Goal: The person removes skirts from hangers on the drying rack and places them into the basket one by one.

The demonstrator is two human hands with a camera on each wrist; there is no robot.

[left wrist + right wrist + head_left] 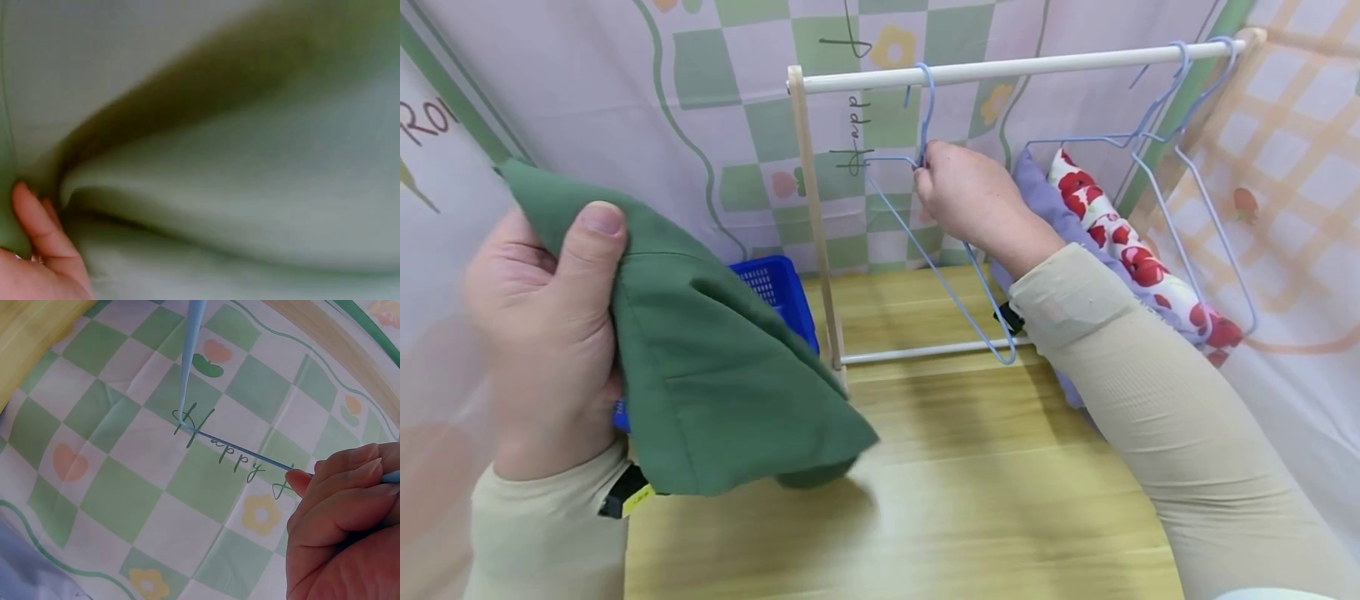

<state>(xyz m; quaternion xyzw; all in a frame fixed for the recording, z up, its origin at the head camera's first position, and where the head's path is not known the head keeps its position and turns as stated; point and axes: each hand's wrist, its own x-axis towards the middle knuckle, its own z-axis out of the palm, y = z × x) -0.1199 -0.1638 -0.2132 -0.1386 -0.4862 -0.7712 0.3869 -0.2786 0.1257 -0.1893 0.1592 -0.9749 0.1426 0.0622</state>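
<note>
A: What's nearest to us?

B: Two beige sleeves (550, 529), one at each side. Out of the nearer one comes the left hand (550, 342), with a black device (621, 492) bearing a yellow label at that wrist.

A: Is that one of the hands holding anything?

B: Yes, it grips a green cloth (730, 375), thumb on top and fingers behind. The cloth hangs in folds above the worktop (970, 517), well apart from the rack. In the left wrist view it fills nearly everything, rather blurred.

A: And behind the cloth?

B: A blue plastic basket (790, 300), partly hidden by it, near the left foot of the rack.

A: Where's the right hand (973, 196)?

B: Farther out, up by the rack. Its thumb and fingers pinch a blue hanger (190, 359) just under the hook.

A: Is the hanger on the rail (1015, 67)?

B: The hook loops over it, towards the left end. I can't tell whether the rail or the hand bears the weight.

A: What's at the other end?

B: Two more blue hangers, with a lavender cloth (1043, 196) and a white one with red flowers (1138, 260) beside them. Behind everything hangs a green-and-white checked curtain (760, 133).
</note>
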